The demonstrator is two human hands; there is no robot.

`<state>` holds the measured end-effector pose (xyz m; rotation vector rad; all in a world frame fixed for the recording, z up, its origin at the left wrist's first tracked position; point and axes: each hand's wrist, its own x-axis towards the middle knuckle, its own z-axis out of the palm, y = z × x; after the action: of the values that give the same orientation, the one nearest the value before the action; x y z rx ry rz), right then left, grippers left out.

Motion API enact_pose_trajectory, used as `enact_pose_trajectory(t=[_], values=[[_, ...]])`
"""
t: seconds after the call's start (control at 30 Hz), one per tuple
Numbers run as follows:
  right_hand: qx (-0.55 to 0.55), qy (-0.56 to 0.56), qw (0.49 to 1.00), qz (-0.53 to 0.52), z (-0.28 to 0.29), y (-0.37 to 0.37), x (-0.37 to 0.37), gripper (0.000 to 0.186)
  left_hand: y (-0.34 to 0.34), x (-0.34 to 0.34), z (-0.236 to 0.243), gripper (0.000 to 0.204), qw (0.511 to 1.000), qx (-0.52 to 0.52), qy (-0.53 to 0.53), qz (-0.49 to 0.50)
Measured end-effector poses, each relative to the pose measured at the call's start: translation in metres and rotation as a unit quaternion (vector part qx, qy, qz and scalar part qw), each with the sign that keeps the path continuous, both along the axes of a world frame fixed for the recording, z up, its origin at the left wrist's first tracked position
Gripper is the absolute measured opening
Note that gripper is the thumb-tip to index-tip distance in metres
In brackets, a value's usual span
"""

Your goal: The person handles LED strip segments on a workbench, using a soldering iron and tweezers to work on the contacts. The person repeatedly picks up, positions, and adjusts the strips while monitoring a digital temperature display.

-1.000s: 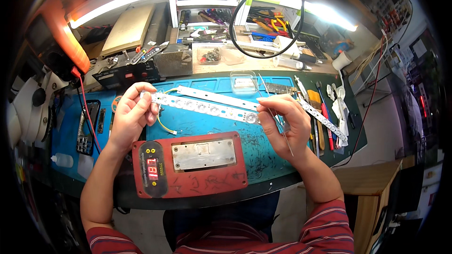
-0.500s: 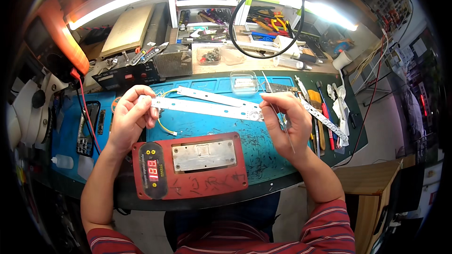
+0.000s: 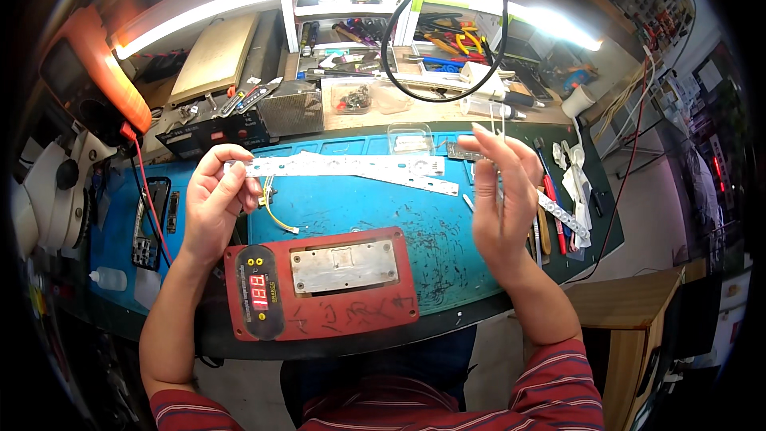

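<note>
Pinched in my left hand (image 3: 217,198) is the left end of a white LED strip (image 3: 343,165), raised over the blue work mat (image 3: 335,211). A second white strip (image 3: 427,182) shows partly behind it, slanting down to the right. A thin yellow and white cable (image 3: 274,215) with a small connector dangles near my left fingers. My right hand (image 3: 507,199) is upright, apart from the strips' right ends, and closed on slim metal tweezers (image 3: 498,120) whose tips point up. Nearer me lies a red heating plate (image 3: 351,311) with a metal top and a lit red display.
To the right lie pens, a brush and another LED strip (image 3: 565,219). Behind the mat stand a clear plastic box (image 3: 409,140) and a black instrument (image 3: 215,134). A black cable loop (image 3: 384,32) hangs overhead. An orange multimeter (image 3: 112,64) and an opened phone frame (image 3: 149,223) are at left.
My right hand has left the strip's right end, moving right and turning upright with the tweezers. The second strip's free end has swung from above the first strip to below it.
</note>
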<state>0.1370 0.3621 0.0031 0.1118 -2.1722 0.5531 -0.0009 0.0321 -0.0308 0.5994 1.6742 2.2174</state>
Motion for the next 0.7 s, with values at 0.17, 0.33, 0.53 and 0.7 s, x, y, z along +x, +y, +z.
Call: enact_pose_trajectory(t=[0.17,0.33,0.53,0.7], values=[[0.101,-0.050,0.993,0.033,0.0004,-0.0002,-0.0017,0.038,-0.0002,0.0000,-0.0018,0.018,1.000,0.003,0.008,0.003],[0.057,-0.031,0.995,0.072,-0.0046,0.0025,-0.0040,0.035,0.0010,0.0021,-0.0003,0.017,0.999,-0.017,0.029,0.004],[0.057,-0.018,0.993,0.103,-0.0052,0.0023,-0.0054,0.034,-0.0006,0.0029,-0.0003,0.018,0.999,-0.010,0.042,0.006],[0.046,-0.019,0.993,0.105,-0.0042,0.0014,-0.0047,0.034,0.0022,0.0054,0.0036,0.021,0.999,-0.018,0.038,0.009]])
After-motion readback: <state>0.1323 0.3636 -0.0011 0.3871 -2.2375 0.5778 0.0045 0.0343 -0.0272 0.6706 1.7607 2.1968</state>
